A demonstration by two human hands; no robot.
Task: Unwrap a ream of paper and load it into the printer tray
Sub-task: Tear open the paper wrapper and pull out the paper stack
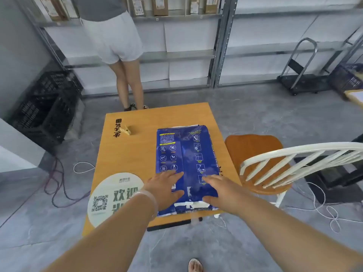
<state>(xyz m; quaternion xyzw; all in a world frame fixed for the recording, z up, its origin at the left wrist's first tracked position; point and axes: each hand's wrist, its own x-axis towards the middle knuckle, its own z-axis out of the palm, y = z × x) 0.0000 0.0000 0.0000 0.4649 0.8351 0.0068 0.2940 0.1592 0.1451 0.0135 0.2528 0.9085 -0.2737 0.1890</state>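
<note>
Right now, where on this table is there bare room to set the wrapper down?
Bare table lies left of the ream, between the clip and the round sticker. A narrower strip runs behind the ream. The near edge is crowded: both hands and a pen.

The ream of paper (186, 160) lies on the table (137, 154), right of centre. Both hands rest on its near end, left hand (165, 190) beside right hand (220, 193). A clip (125, 130) lies far left; a chair (261, 165) stands right.

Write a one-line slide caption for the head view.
Both hands, left hand and right hand, rest flat on a blue wrapped ream of paper on a wooden table.
</note>
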